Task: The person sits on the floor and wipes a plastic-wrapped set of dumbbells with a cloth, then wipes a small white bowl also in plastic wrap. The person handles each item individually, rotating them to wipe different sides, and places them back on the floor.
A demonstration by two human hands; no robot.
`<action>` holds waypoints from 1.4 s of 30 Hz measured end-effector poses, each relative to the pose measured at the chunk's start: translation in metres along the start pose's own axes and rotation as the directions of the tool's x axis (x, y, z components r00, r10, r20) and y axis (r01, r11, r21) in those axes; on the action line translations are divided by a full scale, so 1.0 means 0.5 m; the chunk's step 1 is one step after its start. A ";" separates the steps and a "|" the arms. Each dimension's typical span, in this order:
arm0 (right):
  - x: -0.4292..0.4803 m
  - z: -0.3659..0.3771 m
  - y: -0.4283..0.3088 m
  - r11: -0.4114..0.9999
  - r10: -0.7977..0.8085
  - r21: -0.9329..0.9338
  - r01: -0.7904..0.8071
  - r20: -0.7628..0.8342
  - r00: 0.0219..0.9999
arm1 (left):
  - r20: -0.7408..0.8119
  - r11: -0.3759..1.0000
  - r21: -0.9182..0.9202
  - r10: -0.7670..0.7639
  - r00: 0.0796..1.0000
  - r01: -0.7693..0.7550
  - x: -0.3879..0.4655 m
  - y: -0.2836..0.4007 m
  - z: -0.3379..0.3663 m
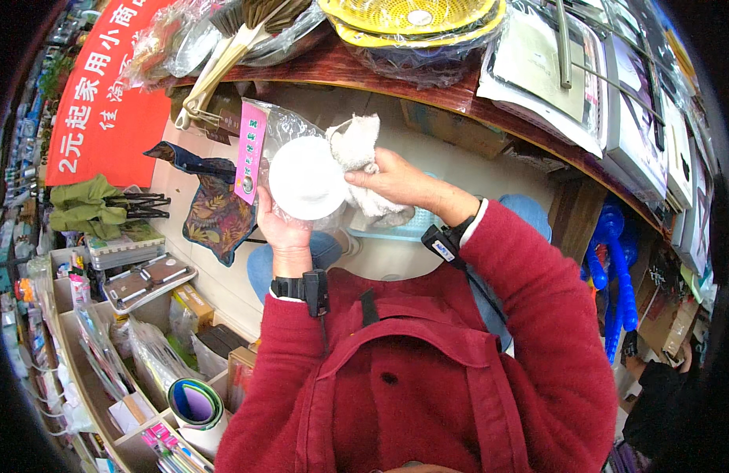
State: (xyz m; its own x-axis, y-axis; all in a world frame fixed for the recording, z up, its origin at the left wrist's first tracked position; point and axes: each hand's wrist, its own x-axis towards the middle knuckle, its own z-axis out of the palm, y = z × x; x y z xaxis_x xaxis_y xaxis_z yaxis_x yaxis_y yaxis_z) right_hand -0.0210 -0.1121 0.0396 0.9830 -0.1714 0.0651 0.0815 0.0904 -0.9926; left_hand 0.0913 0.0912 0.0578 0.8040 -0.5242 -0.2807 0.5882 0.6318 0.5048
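My left hand point(283, 227) holds a clear plastic packet with a pink header card point(251, 151) from below and from its left side. Inside or against the film is a round white item point(307, 177), perhaps a dish or a stack of dishes; which cannot be told. A crumpled white terry cloth point(367, 198) is in my right hand point(392, 180), touching the right edge of the packet. Both hands are in front of my body, over the floor and a light-blue plastic basket point(403, 227).
Wrapped yellow colanders point(411, 18) and boxed goods point(633, 118) lie on a dark red wooden shelf point(453, 97). At left stand a divided shelf point(113, 310) and a folded green stool point(86, 207). Blue plastic items point(618, 266) hang at right, near another person's dark sleeve point(654, 402).
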 end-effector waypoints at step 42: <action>0.030 -0.115 -0.006 0.953 0.004 -0.289 -0.091 -0.289 0.957 | -0.035 0.969 0.214 0.133 0.990 -0.123 -0.016 0.071 -0.016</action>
State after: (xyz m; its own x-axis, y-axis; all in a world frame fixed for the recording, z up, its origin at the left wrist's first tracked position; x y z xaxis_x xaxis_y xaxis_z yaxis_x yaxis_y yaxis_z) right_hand -0.0159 -0.1713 0.0378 0.8941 -0.4469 0.0292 -0.0587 -0.1815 -0.9816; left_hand 0.1065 0.1222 0.0716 0.8778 -0.4149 -0.2394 0.4526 0.5545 0.6984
